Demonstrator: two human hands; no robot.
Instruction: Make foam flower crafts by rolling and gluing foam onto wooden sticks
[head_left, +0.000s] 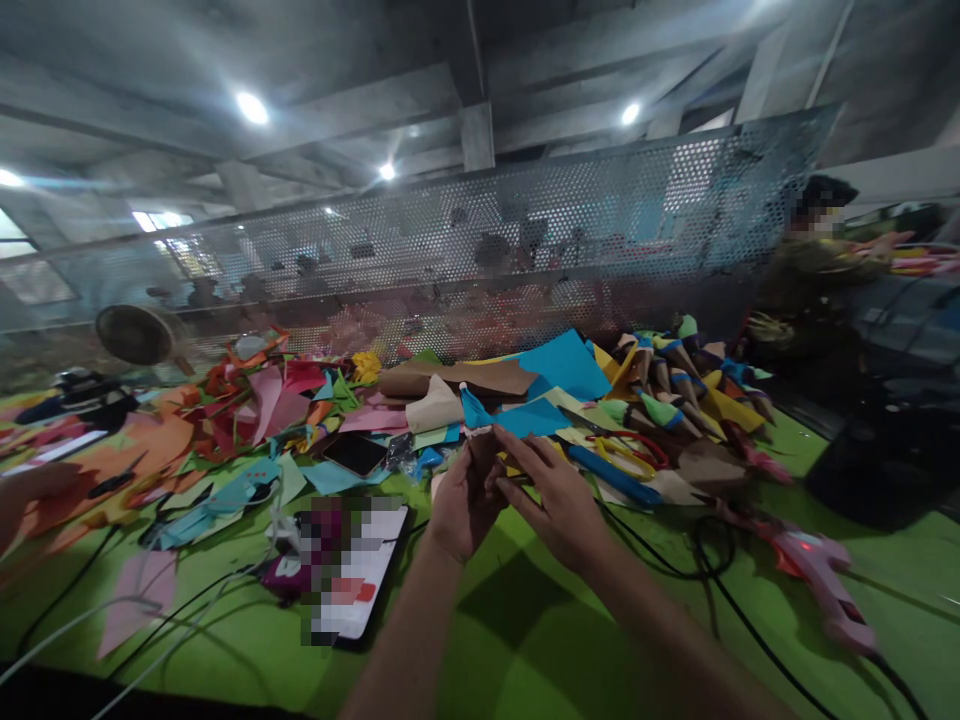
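Observation:
Close in front of me, my left hand (465,510) is closed around a small brown felt-like cone (482,448) with a pale trim at its upper edge. A blue pointed top (474,407) with a whitish tip rises just above it; I cannot tell whether it is joined on. My right hand (559,495) grips the cone's right side between fingertips and thumb, its fingers fairly straight. My fingers hide the lower part of the cone. Blue sheets (566,365) and a brown roll (457,380) lie just beyond my hands.
A pink glue gun (825,580) with a lit red light and a black cable lies right. Brown cones with coloured tops (667,375) are heaped behind yellow-handled scissors (622,458). Left are a lit phone (375,570), a dark phone (354,454), scraps, and another person's hand (34,500).

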